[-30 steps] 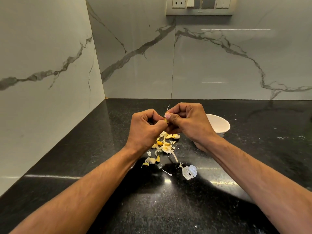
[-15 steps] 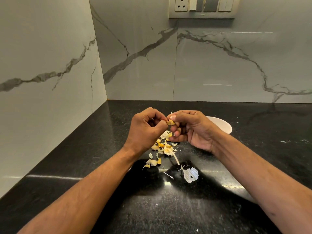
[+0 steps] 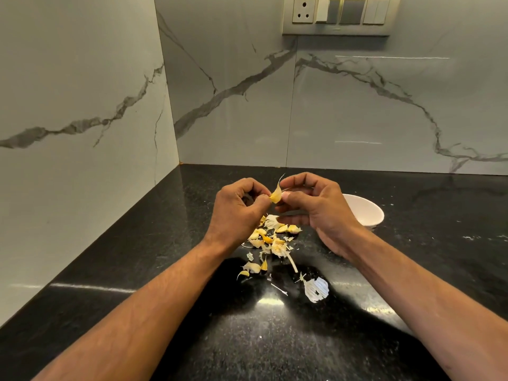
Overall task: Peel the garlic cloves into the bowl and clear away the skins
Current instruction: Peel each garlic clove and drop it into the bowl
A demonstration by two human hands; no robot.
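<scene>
Glossy black speckled countertop [image 3: 192, 339] running into a marble corner, carrying a loose heap of garlic cloves and skins [image 3: 270, 239] mid-counter, one pale papery skin [image 3: 317, 289] lying nearer, and a white bowl [image 3: 365, 213] off right.

Both hands raised above black countertop [image 3: 275, 339], frame centre. Left hand [image 3: 236, 213] and right hand [image 3: 316, 207] pinch one garlic clove [image 3: 275, 196] between fingertips, thin skin tip pointing up. Below hands: pile of cloves and skins [image 3: 270, 240] on counter. White bowl [image 3: 365, 213] right of centre, partly behind right hand. Larger white skin scrap [image 3: 317, 290] lower centre. Switch panel [image 3: 336, 16] top right on marble wall.
</scene>
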